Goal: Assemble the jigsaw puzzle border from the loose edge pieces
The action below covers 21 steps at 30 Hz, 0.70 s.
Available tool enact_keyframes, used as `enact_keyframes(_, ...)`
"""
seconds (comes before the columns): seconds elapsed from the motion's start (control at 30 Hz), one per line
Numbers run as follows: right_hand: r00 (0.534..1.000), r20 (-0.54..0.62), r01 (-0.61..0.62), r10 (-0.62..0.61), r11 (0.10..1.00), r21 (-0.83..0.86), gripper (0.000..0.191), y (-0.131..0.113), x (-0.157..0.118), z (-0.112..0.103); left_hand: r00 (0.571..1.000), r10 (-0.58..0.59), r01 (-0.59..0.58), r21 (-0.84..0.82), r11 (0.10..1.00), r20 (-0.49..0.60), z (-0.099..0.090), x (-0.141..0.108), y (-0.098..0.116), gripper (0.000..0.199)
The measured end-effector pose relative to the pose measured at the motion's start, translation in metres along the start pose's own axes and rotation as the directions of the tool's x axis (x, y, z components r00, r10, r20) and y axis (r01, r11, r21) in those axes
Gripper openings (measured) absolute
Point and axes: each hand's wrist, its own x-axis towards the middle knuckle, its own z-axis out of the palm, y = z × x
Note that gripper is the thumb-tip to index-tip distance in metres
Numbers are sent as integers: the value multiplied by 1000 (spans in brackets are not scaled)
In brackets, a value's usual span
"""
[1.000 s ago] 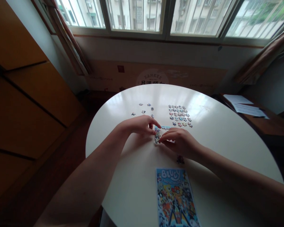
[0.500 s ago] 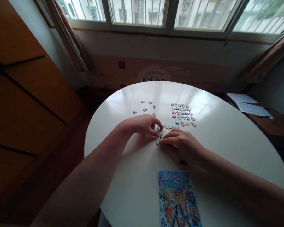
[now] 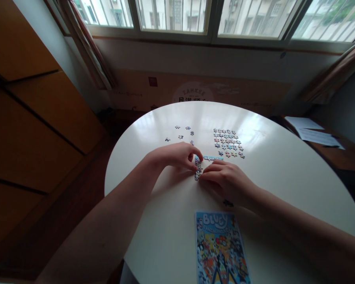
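Observation:
A partly joined jigsaw puzzle (image 3: 198,170) lies on the white table, a corner shape with a light-blue top strip and a multicoloured left strip. Curled over its left strip is my left hand (image 3: 182,154), thumb and forefinger closed on the strip's edges. From the other side my right hand (image 3: 227,175) presses its fingertips together at the strip's lower right. Whatever single piece lies beneath those fingertips is hidden. Beside my right wrist rests a small dark cluster of pieces (image 3: 228,203). Nearer to me is a blue Bluey picture sheet (image 3: 221,244), face up.
Loose puzzle pieces (image 3: 229,142) stand in rows at the back right of the oval table (image 3: 154,244). Several more pieces (image 3: 180,137) are scattered at the back left. Papers (image 3: 313,132) lie on a brown surface at the right, and a wooden cabinet (image 3: 26,130) stands left.
Both hands keep nearly the same place on the puzzle's left strip. The whole view has shifted very slightly; no piece visibly changes place.

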Motion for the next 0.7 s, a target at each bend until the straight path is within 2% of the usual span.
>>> enact_keyframes(0.27,1000,-11,-28,28,999,-26,21,-2,-1,1,1000,-8,8,37,999,4,-1,-2,3,52)
enact_keyframes(0.53,991,-111,-75,69,996,-57,24,13,-11,-10,999,-41,40,45,998,26,-3,-3,7,57)
enact_keyframes(0.7,999,-43,-21,21,1000,-3,24,14,-12,-11,998,-43,42,43,998,37,-4,-3,8,58)
